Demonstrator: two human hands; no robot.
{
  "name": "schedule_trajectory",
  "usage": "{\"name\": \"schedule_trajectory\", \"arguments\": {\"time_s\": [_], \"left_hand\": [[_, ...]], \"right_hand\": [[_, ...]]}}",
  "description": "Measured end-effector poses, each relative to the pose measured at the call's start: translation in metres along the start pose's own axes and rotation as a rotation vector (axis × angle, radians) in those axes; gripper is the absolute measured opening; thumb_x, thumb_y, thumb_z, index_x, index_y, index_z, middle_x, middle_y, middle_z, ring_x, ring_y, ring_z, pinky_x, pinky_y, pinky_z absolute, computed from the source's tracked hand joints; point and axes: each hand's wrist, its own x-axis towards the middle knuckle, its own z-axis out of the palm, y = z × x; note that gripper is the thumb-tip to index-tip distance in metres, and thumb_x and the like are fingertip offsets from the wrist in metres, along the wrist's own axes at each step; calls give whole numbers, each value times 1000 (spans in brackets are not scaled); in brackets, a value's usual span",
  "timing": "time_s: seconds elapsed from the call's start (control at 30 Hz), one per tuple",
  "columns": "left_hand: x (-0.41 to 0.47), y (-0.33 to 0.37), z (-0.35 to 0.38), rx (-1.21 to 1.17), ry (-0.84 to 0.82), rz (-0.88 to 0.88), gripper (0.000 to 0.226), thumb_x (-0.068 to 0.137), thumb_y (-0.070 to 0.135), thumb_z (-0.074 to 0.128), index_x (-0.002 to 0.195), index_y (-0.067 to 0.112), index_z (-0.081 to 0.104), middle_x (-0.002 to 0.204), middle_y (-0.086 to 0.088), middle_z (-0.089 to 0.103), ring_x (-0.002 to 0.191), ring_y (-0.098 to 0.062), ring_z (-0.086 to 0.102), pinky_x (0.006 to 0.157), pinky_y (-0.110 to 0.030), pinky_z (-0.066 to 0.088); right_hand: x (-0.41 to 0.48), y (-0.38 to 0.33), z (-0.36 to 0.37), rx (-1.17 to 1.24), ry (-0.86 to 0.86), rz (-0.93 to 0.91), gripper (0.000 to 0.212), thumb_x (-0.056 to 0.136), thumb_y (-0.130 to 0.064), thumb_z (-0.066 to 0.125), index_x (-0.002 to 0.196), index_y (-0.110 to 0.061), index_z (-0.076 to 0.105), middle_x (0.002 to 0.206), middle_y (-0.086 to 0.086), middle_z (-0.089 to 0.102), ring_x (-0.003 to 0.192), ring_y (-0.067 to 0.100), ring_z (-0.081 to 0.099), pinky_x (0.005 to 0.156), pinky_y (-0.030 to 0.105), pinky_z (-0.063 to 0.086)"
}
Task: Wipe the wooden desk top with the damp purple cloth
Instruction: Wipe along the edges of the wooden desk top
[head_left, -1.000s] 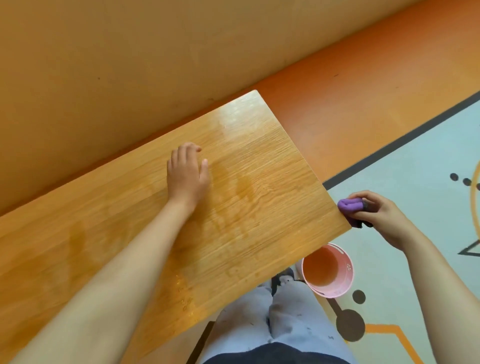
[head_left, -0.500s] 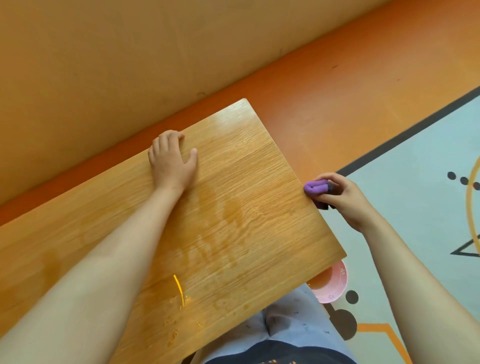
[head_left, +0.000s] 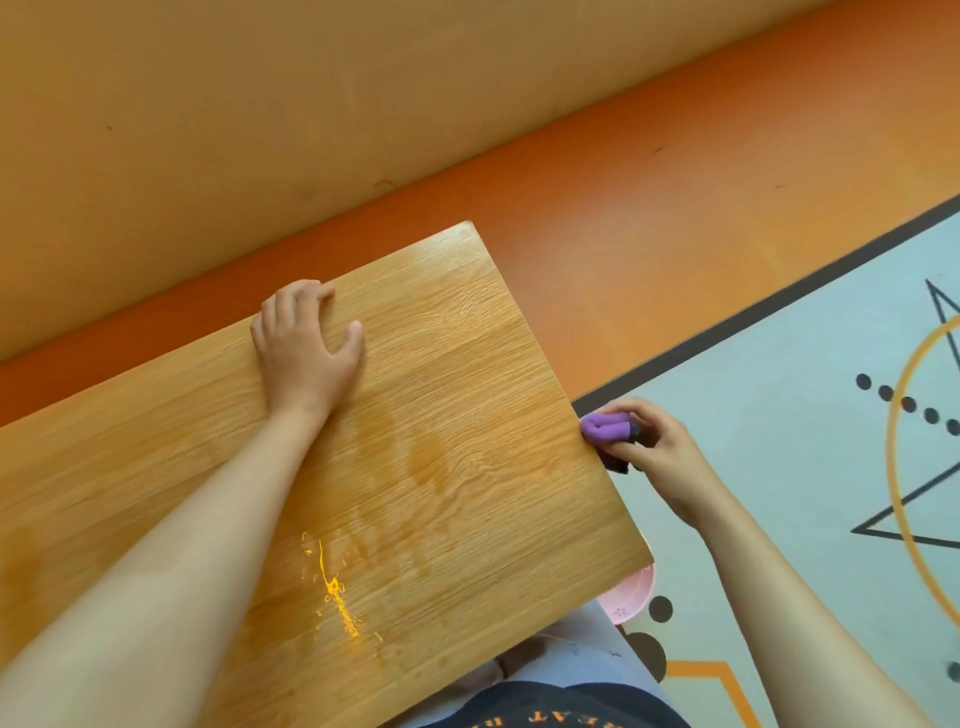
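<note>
1. Purple and bunched up, the cloth (head_left: 605, 427) sits in the right hand (head_left: 655, 448), fingers curled round it, pressed against the table's (head_left: 467, 364) right side edge.
2. Left hand (head_left: 306, 348) lies flat and spread on top near the far edge, holding nothing, just bracing.
3. Looks like edge-wiping. A yellow streak (head_left: 332, 587) sits near the front, so I'd guess the cloth goes up onto the top next.
4. Open floor (head_left: 649, 234) to the right. A pink bowl (head_left: 631, 597) peeks out under the front corner, so mind it.
</note>
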Motion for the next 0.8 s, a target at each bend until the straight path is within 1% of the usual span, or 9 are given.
{"name": "schedule_trajectory", "arguments": {"time_s": [0.1, 0.17, 0.27, 0.33, 0.4, 0.5, 0.57, 0.7, 0.8], "left_hand": [[0, 0, 0, 0, -2, -7, 45, 85, 39, 53, 123, 16, 54, 127, -5, 53, 120, -24, 44, 104, -41, 31], [-1, 1, 0, -4, 1, -6, 44, 84, 39, 54, 122, 16, 54, 126, -5, 54, 119, -24, 45, 103, -41, 32], [-1, 0, 0, -10, 2, -14, 43, 83, 38, 55, 121, 17, 55, 125, -3, 54, 118, -23, 45, 102, -40, 32], [-1, 0, 1, -11, 2, -23, 44, 83, 39, 56, 121, 18, 55, 125, -2, 54, 119, -22, 45, 103, -40, 32], [-2, 1, 1, -10, -5, -29, 45, 82, 40, 56, 122, 18, 55, 126, -2, 54, 120, -22, 45, 104, -40, 32], [0, 1, 0, -1, -4, -36, 46, 81, 41, 55, 122, 19, 55, 126, -1, 55, 120, -21, 46, 104, -39, 32], [0, 1, -1, -4, -2, -39, 47, 81, 41, 55, 122, 18, 56, 126, -1, 55, 120, -21, 46, 103, -39, 32], [0, 1, 0, -4, 6, -43, 48, 80, 43, 53, 121, 19, 57, 127, 0, 55, 120, -20, 47, 103, -38, 32], [0, 1, -1, -6, 4, -51, 48, 80, 43, 52, 121, 20, 58, 126, 1, 56, 120, -19, 47, 103, -37, 31]], "right_hand": [[62, -36, 22, -10, -8, -106, 30, 81, 10, 64, 100, -13, 60, 95, 2, 64, 80, 9, 60, 60, 21, 50], [102, -67, 40, -17, -25, -186, 28, 82, 4, 65, 102, -14, 60, 96, -3, 63, 83, 6, 60, 63, 18, 50], [139, -100, 58, -24, -33, -250, 23, 84, 0, 65, 102, -13, 61, 92, -6, 62, 78, 2, 58, 64, 16, 50], [144, -101, 56, -37, -52, -263, 22, 84, -1, 65, 102, -14, 61, 92, -5, 62, 78, 3, 58, 65, 16, 50], [137, -89, 48, -38, -70, -252, 23, 85, -2, 65, 102, -17, 62, 93, -2, 63, 79, 7, 58, 63, 17, 48], [125, -62, 43, 8, -58, -207, 24, 86, -2, 64, 109, -10, 60, 90, 2, 63, 70, 11, 56, 56, 17, 44], [128, -59, 47, 29, -31, -192, 25, 87, -3, 63, 111, -8, 59, 91, 3, 63, 68, 10, 55, 56, 18, 44], [167, -96, 66, 24, -15, -247, 24, 85, -5, 67, 107, -12, 60, 95, 4, 64, 75, 11, 58, 59, 20, 46], [196, -127, 78, -7, -42, -315, 25, 83, -1, 66, 104, -13, 62, 97, 5, 65, 81, 14, 61, 61, 22, 50]]}}
